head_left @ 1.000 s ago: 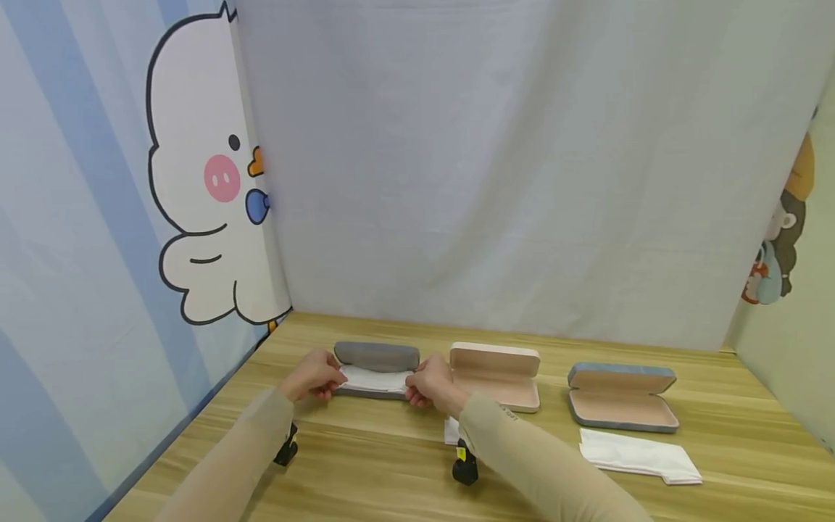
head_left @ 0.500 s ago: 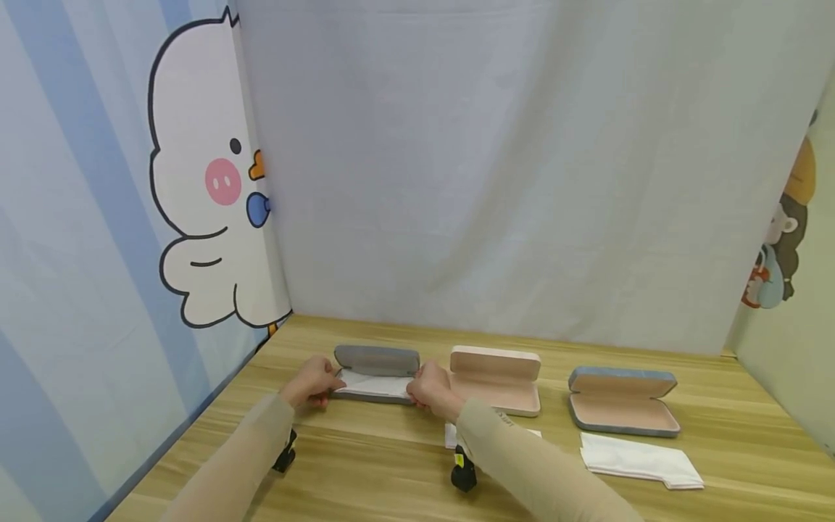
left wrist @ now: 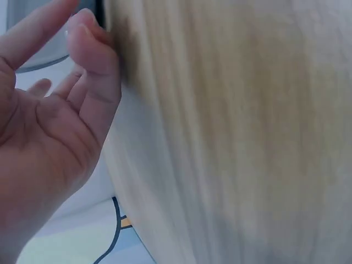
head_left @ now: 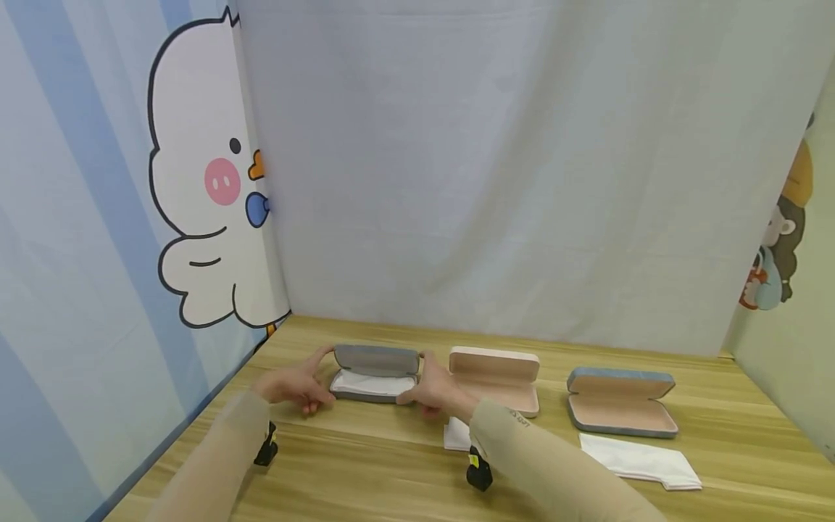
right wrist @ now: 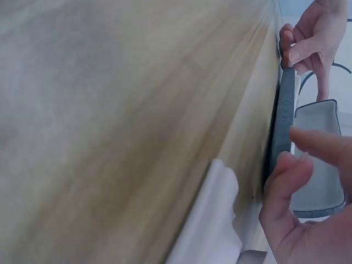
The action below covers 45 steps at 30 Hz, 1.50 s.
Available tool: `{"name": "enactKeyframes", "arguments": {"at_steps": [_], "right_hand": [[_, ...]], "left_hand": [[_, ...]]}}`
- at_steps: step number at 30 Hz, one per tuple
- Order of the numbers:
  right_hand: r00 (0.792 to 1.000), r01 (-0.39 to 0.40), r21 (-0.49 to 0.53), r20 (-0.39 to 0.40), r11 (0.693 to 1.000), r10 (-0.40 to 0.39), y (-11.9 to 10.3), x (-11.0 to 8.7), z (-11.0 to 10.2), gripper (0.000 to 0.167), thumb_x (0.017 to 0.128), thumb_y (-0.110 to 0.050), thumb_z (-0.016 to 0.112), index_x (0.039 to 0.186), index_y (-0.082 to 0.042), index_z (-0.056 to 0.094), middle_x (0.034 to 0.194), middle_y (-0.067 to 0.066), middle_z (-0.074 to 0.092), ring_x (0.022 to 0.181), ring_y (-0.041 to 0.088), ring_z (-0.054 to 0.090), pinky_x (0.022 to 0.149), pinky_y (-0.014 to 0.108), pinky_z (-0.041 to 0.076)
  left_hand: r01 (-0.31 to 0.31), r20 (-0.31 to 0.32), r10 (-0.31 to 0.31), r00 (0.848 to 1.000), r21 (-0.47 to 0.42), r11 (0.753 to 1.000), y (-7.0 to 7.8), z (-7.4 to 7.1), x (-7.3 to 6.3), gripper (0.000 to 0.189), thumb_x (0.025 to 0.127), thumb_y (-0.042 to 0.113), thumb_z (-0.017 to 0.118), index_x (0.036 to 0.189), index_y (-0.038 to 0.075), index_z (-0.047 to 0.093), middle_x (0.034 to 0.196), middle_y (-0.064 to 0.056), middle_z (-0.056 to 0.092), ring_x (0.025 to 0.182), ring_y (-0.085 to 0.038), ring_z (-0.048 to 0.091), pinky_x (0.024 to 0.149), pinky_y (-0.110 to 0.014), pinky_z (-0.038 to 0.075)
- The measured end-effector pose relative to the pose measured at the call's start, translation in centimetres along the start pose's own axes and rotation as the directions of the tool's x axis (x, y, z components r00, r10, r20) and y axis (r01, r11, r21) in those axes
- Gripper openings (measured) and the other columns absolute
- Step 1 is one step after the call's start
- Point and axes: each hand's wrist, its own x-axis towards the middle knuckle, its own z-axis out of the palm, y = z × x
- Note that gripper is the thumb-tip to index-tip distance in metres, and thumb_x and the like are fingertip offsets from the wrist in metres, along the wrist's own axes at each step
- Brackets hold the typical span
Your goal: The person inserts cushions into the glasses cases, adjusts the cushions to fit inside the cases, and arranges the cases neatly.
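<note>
A grey glasses case (head_left: 377, 359) stands with its lid raised in the head view. A folded white cloth (head_left: 367, 383) lies inside its base. My left hand (head_left: 296, 384) is at the case's left end, index finger stretched up to the lid's corner and thumb by the base. At the other end, my right hand (head_left: 435, 386) has its index finger beside the lid and its thumb at the base's front edge. The right wrist view shows both thumbs by the base's grey rim (right wrist: 284, 113). Neither hand grips the case firmly.
To the right stand a cream glasses case (head_left: 499, 395) and a blue one (head_left: 622, 418), both with raised lids. A folded white cloth (head_left: 642, 462) lies before the blue case. Another white cloth (head_left: 456, 435) is partly hidden by my right forearm.
Both hands have let go of the cloth's ends inside the grey case. Their index fingers have spread up to the lid's ends, and the left hand has shifted slightly left.
</note>
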Motion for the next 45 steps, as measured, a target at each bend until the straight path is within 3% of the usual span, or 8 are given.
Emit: {"name": "enactKeyframes", "arguments": {"at_steps": [6, 12, 17, 28, 32, 36, 45], "right_hand": [[0.999, 0.016, 0.071, 0.034, 0.997, -0.018, 0.3, 0.1, 0.6, 0.098, 0.069, -0.002, 0.085, 0.143, -0.012, 0.021, 0.074, 0.017, 0.059, 0.033, 0.010, 0.045, 0.031, 0.023, 0.040], [1.000, 0.030, 0.084, 0.006, 0.996, -0.031, 0.5, 0.5, 1.2, 0.098, 0.067, -0.001, 0.086, 0.140, -0.009, 0.022, 0.070, 0.017, 0.058, 0.031, 0.011, 0.046, 0.029, 0.023, 0.041], [1.000, 0.029, 0.066, -0.012, 0.997, -0.029, 0.6, 0.6, 1.4, 0.096, 0.066, -0.002, 0.087, 0.139, -0.008, 0.024, 0.067, 0.017, 0.059, 0.029, 0.012, 0.048, 0.028, 0.024, 0.042], [0.999, 0.030, 0.054, -0.019, 0.998, -0.029, 0.9, 0.9, 1.5, 0.096, 0.067, -0.001, 0.086, 0.139, -0.007, 0.024, 0.063, 0.016, 0.060, 0.029, 0.011, 0.048, 0.029, 0.024, 0.042], [0.999, 0.044, 0.063, -0.021, 0.997, -0.042, 1.1, 0.8, 1.6, 0.089, 0.066, 0.000, 0.086, 0.133, -0.007, 0.027, 0.062, 0.017, 0.060, 0.029, 0.012, 0.048, 0.028, 0.025, 0.043], [0.999, 0.048, 0.075, -0.021, 0.996, -0.046, 1.1, 0.8, 1.5, 0.082, 0.066, 0.001, 0.086, 0.125, -0.007, 0.029, 0.060, 0.017, 0.060, 0.029, 0.012, 0.048, 0.028, 0.025, 0.043], [1.000, 0.003, 0.116, -0.009, 0.993, -0.001, 0.7, 0.7, 1.4, 0.085, 0.068, 0.004, 0.084, 0.129, -0.009, 0.027, 0.059, 0.012, 0.057, 0.030, 0.010, 0.046, 0.029, 0.021, 0.040]], "left_hand": [[-0.023, -0.072, 0.029, 0.997, 0.084, 0.996, 0.1, 0.6, 1.0, 0.114, 0.084, 0.007, 0.072, 0.150, 0.019, -0.020, 0.055, -0.004, 0.054, 0.040, -0.009, 0.048, 0.040, -0.021, 0.045], [0.020, -0.175, 0.017, 0.984, 0.208, 0.978, 0.0, 1.3, 1.7, 0.122, 0.079, 0.020, 0.080, 0.151, 0.008, -0.018, 0.049, -0.002, 0.050, 0.036, -0.011, 0.044, 0.037, -0.023, 0.042], [0.019, -0.208, 0.030, 0.978, 0.229, 0.973, 0.0, 1.6, 1.9, 0.121, 0.078, 0.018, 0.081, 0.152, 0.009, -0.014, 0.048, -0.002, 0.049, 0.036, -0.011, 0.042, 0.036, -0.023, 0.039], [0.003, -0.203, 0.046, 0.978, 0.237, 0.972, -0.1, 1.5, 1.8, 0.117, 0.080, 0.014, 0.078, 0.152, 0.008, -0.014, 0.047, -0.002, 0.051, 0.036, -0.010, 0.044, 0.036, -0.023, 0.039], [-0.016, -0.190, 0.059, 0.980, 0.222, 0.975, -0.1, 1.7, 1.5, 0.115, 0.081, 0.013, 0.077, 0.151, 0.008, -0.014, 0.047, -0.001, 0.050, 0.036, -0.010, 0.043, 0.037, -0.022, 0.039], [-0.036, -0.178, 0.070, 0.981, 0.190, 0.981, -0.2, 1.8, 1.3, 0.115, 0.082, 0.010, 0.076, 0.150, 0.007, -0.017, 0.047, -0.001, 0.050, 0.036, -0.009, 0.044, 0.037, -0.022, 0.039], [-0.081, -0.119, 0.086, 0.989, 0.049, 0.996, -0.8, 1.3, 1.4, 0.110, 0.083, 0.003, 0.072, 0.151, 0.014, -0.014, 0.060, -0.005, 0.058, 0.041, -0.009, 0.051, 0.041, -0.021, 0.045]]}}
